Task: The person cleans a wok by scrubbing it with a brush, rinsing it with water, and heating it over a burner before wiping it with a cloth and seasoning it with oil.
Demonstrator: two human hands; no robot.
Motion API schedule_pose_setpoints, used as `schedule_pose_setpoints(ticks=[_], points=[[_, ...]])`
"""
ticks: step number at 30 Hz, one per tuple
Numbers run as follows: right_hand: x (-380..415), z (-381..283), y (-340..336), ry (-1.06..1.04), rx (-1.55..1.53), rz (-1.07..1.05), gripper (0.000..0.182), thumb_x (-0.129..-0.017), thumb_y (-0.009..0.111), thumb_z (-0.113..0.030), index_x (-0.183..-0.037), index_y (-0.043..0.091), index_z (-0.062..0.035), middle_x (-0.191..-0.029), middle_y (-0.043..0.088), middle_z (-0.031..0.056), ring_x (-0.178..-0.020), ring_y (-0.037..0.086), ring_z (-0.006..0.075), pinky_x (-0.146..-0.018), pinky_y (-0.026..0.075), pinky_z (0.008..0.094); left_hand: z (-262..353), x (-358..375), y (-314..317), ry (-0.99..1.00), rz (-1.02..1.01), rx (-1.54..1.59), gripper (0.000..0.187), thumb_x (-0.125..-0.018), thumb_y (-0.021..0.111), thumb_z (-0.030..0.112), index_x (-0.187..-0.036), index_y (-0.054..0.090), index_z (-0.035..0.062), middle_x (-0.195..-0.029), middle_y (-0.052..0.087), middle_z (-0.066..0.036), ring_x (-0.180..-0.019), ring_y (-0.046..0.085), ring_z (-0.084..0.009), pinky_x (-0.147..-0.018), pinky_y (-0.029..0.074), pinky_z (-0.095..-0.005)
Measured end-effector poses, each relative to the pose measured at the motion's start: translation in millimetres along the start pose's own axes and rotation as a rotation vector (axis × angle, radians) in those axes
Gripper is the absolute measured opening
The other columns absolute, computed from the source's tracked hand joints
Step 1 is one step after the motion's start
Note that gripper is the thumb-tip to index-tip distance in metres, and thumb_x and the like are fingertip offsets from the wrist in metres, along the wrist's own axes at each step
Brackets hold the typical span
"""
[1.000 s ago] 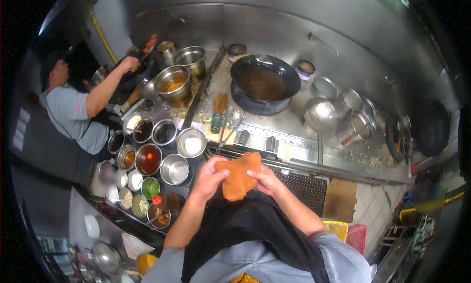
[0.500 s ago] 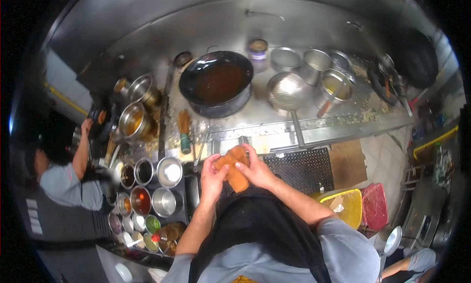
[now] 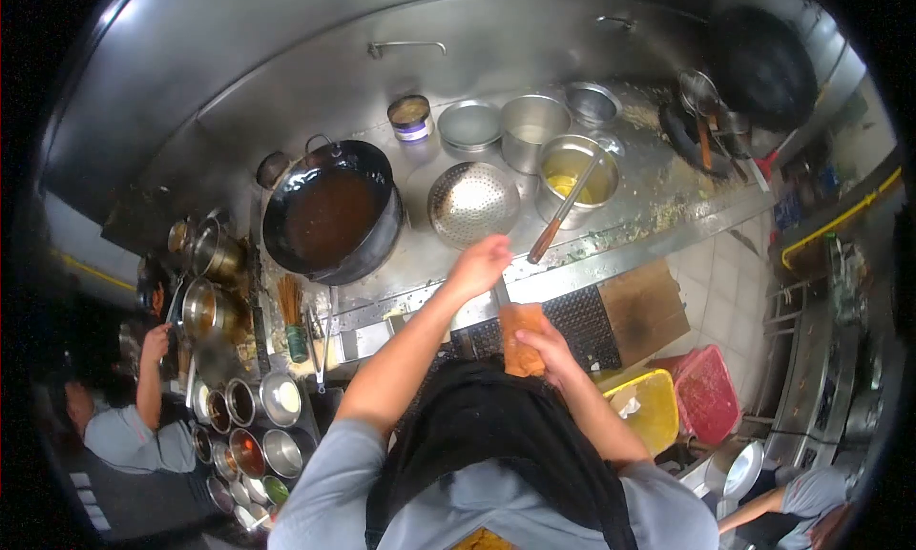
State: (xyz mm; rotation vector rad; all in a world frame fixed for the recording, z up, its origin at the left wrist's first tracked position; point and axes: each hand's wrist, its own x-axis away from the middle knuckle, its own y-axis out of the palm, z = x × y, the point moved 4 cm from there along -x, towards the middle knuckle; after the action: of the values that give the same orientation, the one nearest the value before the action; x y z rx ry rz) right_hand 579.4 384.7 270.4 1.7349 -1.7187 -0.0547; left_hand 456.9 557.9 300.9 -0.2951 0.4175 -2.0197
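Note:
My right hand (image 3: 551,350) grips a folded orange cloth (image 3: 521,329), thumb on top, in front of the black apron. The metal handle (image 3: 502,294) of the perforated strainer (image 3: 473,205) runs down to the cloth's upper end; the cloth overlaps it in this view. My left hand (image 3: 482,267) is stretched out over the counter edge, just below the strainer bowl and over its handle. Its fingers are smeared by motion. Right of it, a wooden-handled utensil (image 3: 551,233) leans in a pot (image 3: 579,176) with yellowish contents.
A black wok (image 3: 334,216) with dark liquid stands left on the steel counter (image 3: 420,264). A bamboo brush (image 3: 292,316) and tongs (image 3: 322,345) lie below it. Several bowls (image 3: 282,452) fill the lower left. A co-worker (image 3: 138,426) works at left; yellow (image 3: 641,412) and red bins (image 3: 706,393) stand at right.
Both hands were on the orange cloth; the left has let go and moved forward toward the strainer, while the right keeps the cloth. The view has turned to the right.

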Motion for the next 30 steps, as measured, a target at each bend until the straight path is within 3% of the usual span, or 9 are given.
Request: schedule_pose_setpoints(ticks=[2,6,8,10,16,23,24,26,30], points=[[3,2,-28,0.038,-0.158,0.112,0.058,-0.085,0.071,-0.013,-0.135,0.044,-0.0031,-0.118,0.06,0.0117,-0.107,0.061,0.0238,-0.09,0.052,0.0373,-22,-48,46,0.186,0.035,-0.381,0.058,-0.09,0.064,0.033,-0.135,0.048,0.0015,-0.115,0.065,-0.019,-0.105,0.064,-0.0325,-0.094,0.048,-0.0399],[12,-2,-44,0.078,-0.207,0.174,0.052,-0.087,0.068,-0.014,-0.133,0.046,-0.0036,-0.114,0.061,0.0111,-0.101,0.063,0.0242,-0.083,0.055,0.0405,-63,-112,120,-0.181,-0.277,-0.445,0.063,-0.086,0.064,0.03,-0.138,0.043,0.0007,-0.121,0.06,-0.024,-0.11,0.059,-0.0395,-0.094,0.046,-0.0451],[9,-1,-50,0.081,-0.224,0.252,0.046,-0.09,0.064,-0.016,-0.131,0.047,-0.0039,-0.111,0.062,0.0112,-0.097,0.064,0.0239,-0.077,0.057,0.0422,-5,-92,95,-0.142,-0.196,-0.305,0.057,-0.079,0.064,0.014,-0.133,0.049,0.0048,-0.114,0.063,-0.024,-0.107,0.061,-0.0386,-0.091,0.049,-0.0449],[-4,7,-50,0.115,-0.222,0.183,0.045,-0.091,0.063,-0.017,-0.13,0.047,-0.0041,-0.11,0.062,0.0114,-0.096,0.064,0.024,-0.077,0.056,0.0413,-47,-112,112,-0.05,0.076,-0.203,0.042,-0.077,0.063,0.01,-0.118,0.057,0.0047,-0.102,0.066,-0.022,-0.096,0.064,-0.038,-0.082,0.051,-0.0451],[-54,19,-13,0.229,-0.207,0.026,0.042,-0.092,0.061,-0.023,-0.128,0.049,-0.0052,-0.108,0.062,0.0104,-0.096,0.063,0.0242,-0.08,0.054,0.0391,-12,-56,34,-0.278,-0.101,0.285,0.033,-0.076,0.061,0.007,-0.109,0.06,-0.0007,-0.088,0.065,-0.017,-0.085,0.065,-0.0291,-0.074,0.049,-0.04],[-119,58,86,0.349,-0.121,-0.18,0.039,-0.096,0.054,-0.036,-0.123,0.054,-0.0071,-0.105,0.066,0.0076,-0.092,0.066,0.0221,-0.078,0.054,0.0382,7,84,-107,-0.015,0.199,0.363,0.042,-0.082,0.065,0.014,-0.119,0.053,0.0011,-0.094,0.062,-0.011,-0.085,0.06,-0.0205,-0.074,0.049,-0.0365],[-124,62,107,0.365,-0.097,-0.185,0.04,-0.096,0.054,-0.038,-0.122,0.055,-0.0077,-0.104,0.066,0.0073,-0.09,0.066,0.0218,-0.077,0.055,0.0382,17,106,-137,-0.018,0.217,0.364,0.042,-0.082,0.065,0.014,-0.119,0.053,0.0011,-0.094,0.062,-0.011,-0.085,0.06,-0.0205,-0.074,0.049,-0.0365],[-123,63,153,0.39,-0.124,-0.174,0.043,-0.095,0.055,-0.041,-0.123,0.055,-0.0081,-0.104,0.066,0.0081,-0.09,0.066,0.0232,-0.078,0.054,0.0388,21,148,-187,-0.334,0.037,0.505,0.038,-0.084,0.066,0.016,-0.118,0.053,0.0019,-0.094,0.06,-0.009,-0.088,0.058,-0.0185,-0.078,0.048,-0.0355],[-138,74,218,0.332,-0.166,-0.264,0.051,-0.094,0.055,-0.046,-0.126,0.053,-0.0056,-0.106,0.065,0.0117,-0.091,0.065,0.0271,-0.078,0.054,0.0394,-44,209,-247,-0.208,0.335,0.21,0.035,-0.085,0.066,0.016,-0.115,0.054,0.0023,-0.094,0.059,-0.008,-0.086,0.057,-0.0174,-0.076,0.047,-0.0343]])
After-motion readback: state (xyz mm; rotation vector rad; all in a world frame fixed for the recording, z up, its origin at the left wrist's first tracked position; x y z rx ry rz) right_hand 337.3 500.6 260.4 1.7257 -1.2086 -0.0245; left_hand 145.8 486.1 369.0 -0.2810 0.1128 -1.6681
